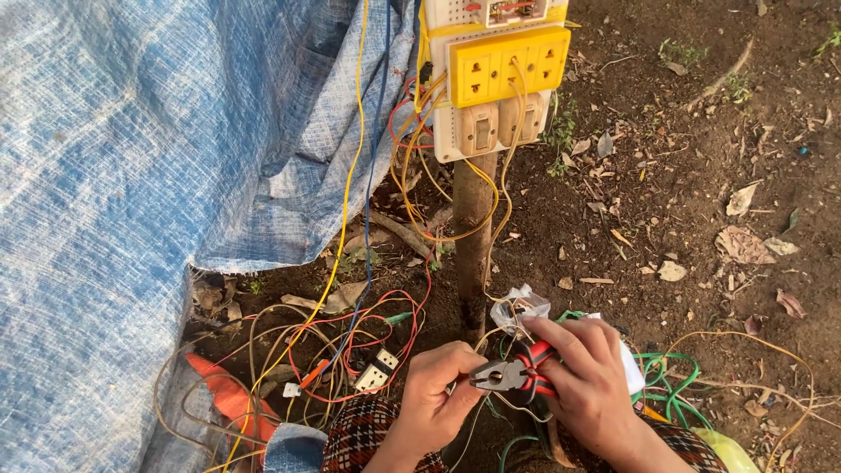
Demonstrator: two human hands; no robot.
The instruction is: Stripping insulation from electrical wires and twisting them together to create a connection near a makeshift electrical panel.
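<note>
Gripping red-handled pliers (512, 372) low in the middle, the right hand (589, 385) clenches the handles; the left hand (438, 398) pinches a thin wire at the nose. Behind stand a wooden post (473, 236) and yellow socket board (506, 66).

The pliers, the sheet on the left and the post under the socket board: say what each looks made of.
Pliers: grey, dull metal jaws; red and black handles, likely rubber or plastic sleeves, held in the right hand.
Sheet: woven plastic tarpaulin by its fine grid weave; blue and white, creased.
Post: a rough wooden stick, brown, uneven and bark-like.
</note>
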